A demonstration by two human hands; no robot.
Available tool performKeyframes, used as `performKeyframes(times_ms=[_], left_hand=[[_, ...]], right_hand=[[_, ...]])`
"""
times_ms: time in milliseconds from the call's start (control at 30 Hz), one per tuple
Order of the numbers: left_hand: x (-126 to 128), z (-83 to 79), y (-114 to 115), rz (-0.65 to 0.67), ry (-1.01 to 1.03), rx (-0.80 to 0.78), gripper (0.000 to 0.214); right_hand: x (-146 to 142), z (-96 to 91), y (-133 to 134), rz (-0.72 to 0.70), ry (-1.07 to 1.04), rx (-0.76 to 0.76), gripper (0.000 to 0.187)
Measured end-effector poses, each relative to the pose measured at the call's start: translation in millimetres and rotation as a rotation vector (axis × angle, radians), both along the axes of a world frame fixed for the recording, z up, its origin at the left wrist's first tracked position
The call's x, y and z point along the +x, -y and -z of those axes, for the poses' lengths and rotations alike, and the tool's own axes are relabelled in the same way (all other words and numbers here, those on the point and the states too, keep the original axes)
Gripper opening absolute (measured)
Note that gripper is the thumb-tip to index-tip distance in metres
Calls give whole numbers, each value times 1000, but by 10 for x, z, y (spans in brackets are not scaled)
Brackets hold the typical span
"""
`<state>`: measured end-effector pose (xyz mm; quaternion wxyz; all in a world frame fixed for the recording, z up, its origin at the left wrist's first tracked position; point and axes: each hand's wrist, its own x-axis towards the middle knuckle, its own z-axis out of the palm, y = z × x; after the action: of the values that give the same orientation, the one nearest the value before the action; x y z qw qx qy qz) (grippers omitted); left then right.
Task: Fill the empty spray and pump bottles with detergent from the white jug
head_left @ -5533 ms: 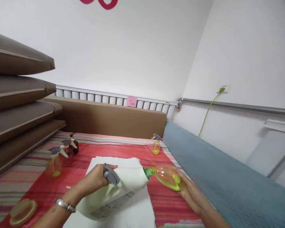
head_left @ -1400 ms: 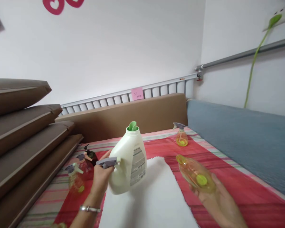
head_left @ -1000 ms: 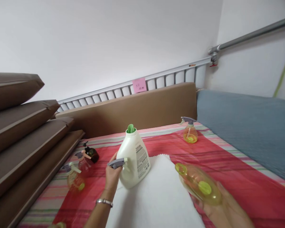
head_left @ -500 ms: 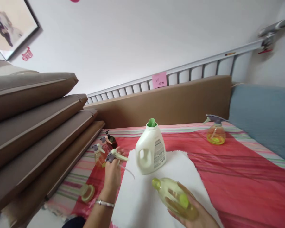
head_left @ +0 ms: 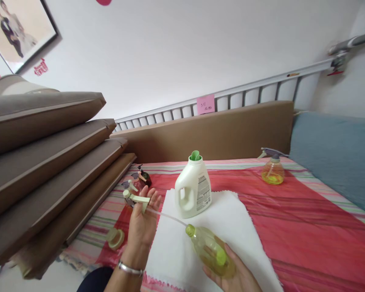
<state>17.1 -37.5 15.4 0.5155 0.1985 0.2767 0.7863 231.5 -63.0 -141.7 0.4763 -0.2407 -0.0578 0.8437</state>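
Note:
My left hand, palm turned up, holds a spray nozzle with a pale trigger. Its thin dip tube slants right, its end at the mouth of a yellow-green spray bottle. My right hand is wrapped around the lower part of that bottle, which is tilted with its neck toward the left hand. Behind them, a white detergent jug with a green spout stands on a white cloth. A round pale lid or small jar lies left of my left wrist.
Several pump and spray bottles stand at the back left, partly behind my left hand. Another spray bottle with yellow liquid is at the back right. Stacked cushions rise on the left; a brown board-like cushion lines the back.
The left hand has turned palm up, and the nozzle's tube has swung from hanging loose to the bottle's mouth. The right hand has brought the bottle slightly left.

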Motion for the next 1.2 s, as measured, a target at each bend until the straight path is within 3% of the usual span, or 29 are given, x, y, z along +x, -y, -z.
performKeyframes(times_ms=[133, 267, 400, 500, 767, 967, 1200], left_hand=[[151, 105, 0, 29, -11, -12, 22], [401, 311, 13, 107, -80, 8, 28], [676, 538, 60, 194, -143, -81, 32], [778, 623, 71, 210, -169, -133, 32], [731, 563, -50, 126, -200, -149, 27], [610, 464, -105, -73, -562, -100, 25], [723, 616, -35, 25, -679, -135, 28]], right_hand=[[-24, -114, 41, 26, 59, -5, 72], [-62, -157, 55, 58, 90, 2, 71], [-92, -195, 60, 93, 133, 15, 69], [-82, -227, 59, 114, 150, 13, 69], [-42, -214, 20, 131, 150, 40, 74], [-40, -143, -33, 197, 229, 27, 79], [-69, -161, -8, 220, 245, 37, 70]])
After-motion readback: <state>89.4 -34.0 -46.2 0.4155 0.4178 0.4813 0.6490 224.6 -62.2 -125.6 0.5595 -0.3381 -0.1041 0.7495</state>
